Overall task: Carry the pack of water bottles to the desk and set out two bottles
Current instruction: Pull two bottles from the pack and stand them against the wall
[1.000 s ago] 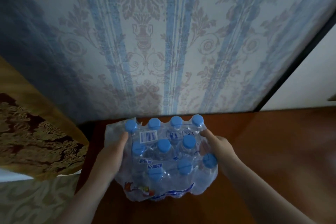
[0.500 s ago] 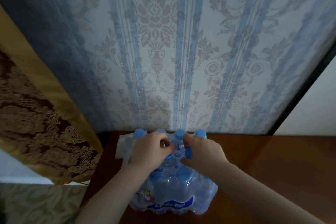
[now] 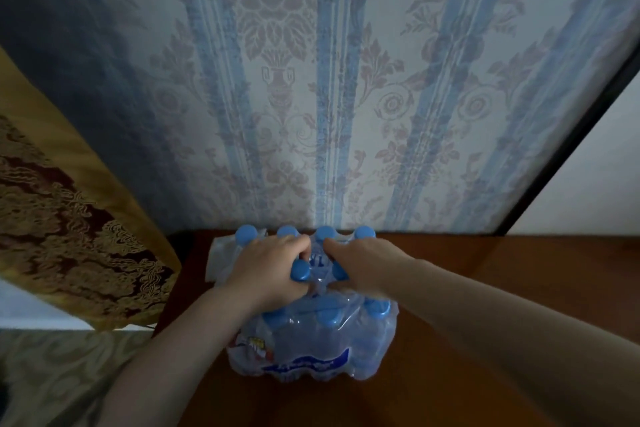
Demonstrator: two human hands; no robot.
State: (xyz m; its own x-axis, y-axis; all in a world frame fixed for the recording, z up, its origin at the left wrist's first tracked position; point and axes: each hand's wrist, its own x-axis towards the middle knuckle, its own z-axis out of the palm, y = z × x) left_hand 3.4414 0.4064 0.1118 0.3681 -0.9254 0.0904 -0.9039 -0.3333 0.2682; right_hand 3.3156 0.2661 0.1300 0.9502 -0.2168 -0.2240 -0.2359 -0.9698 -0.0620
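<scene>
A shrink-wrapped pack of water bottles (image 3: 308,350) with blue caps stands on the brown wooden desk (image 3: 485,288), close to the wall. My left hand (image 3: 266,270) and my right hand (image 3: 367,267) both lie on top of the pack near its middle. The fingers of each hand are curled into the clear plastic wrap between the caps. A blue cap (image 3: 300,270) shows between my two hands. Several more caps line the far edge of the pack.
Striped floral wallpaper (image 3: 329,97) rises directly behind the desk. A gold and dark red patterned curtain (image 3: 69,229) hangs at the left, beside the desk's left edge. A dark frame (image 3: 568,146) runs diagonally at the right. Bare desk surface stretches to the right of the pack.
My hands moved from the pack's two sides to its top middle and dug their fingers into the wrap. The pack stays on the desk.
</scene>
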